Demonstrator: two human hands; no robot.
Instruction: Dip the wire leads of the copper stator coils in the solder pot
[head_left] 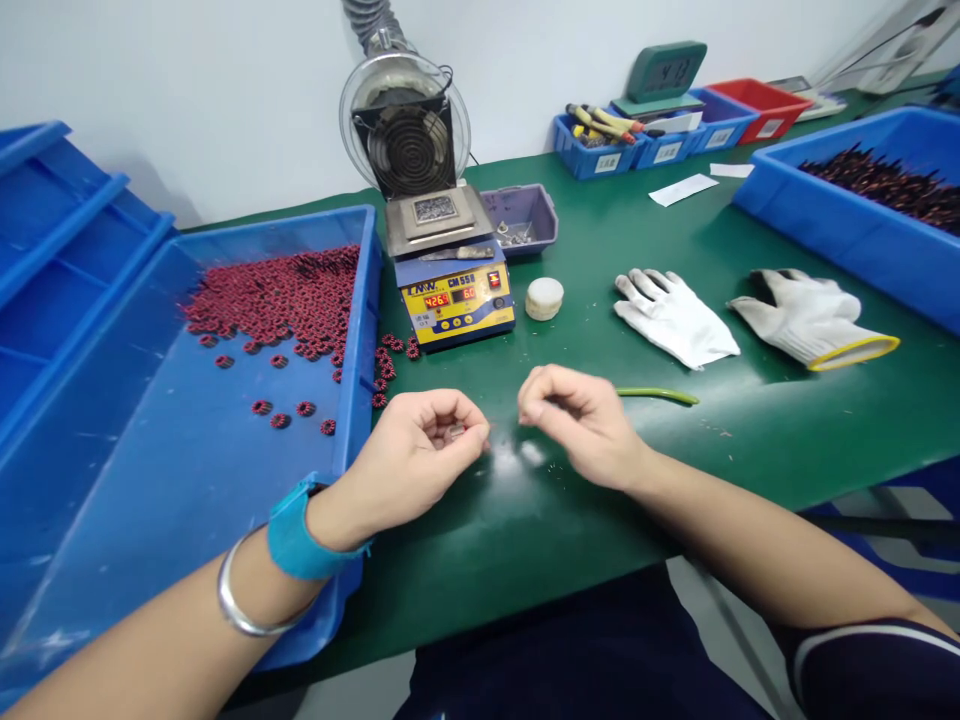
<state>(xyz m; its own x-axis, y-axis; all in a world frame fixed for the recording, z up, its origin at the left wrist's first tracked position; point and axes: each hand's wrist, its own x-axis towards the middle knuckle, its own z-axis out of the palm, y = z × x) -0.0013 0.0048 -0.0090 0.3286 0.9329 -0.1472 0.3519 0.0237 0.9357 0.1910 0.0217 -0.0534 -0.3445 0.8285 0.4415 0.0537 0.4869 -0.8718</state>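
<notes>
The bench was covered in a dark green mat point(750, 440) under a plain white wall, and what I was handling sat at its near edge. A small pale piece point(455, 432) lay in the curl of my left hand point(416, 455), the fingers closed round it just above the mat; it was too small to say what it was. My right hand point(581, 425) hung just beside it, thumb and fingertips pinched together, though I could not tell whether they gripped anything. I judged the piece the likeliest thing to be lost: a slack pinch would have let it drop onto the glossy mat, where the glare between my hands could hide it. A few red ring coils point(390, 360) lay loose on the mat near my left knuckles, outside the blue tray point(358, 300), and a careless sweep of the wrist could have scattered them. Behind them stood the solder pot point(456, 300), its display lit with a high reading, while both white gloves point(675, 320) lay unworn to the right, so a bare reach forward risked a burn. The green stick point(658, 396) beside my right hand could have rolled off if nudged.
</notes>
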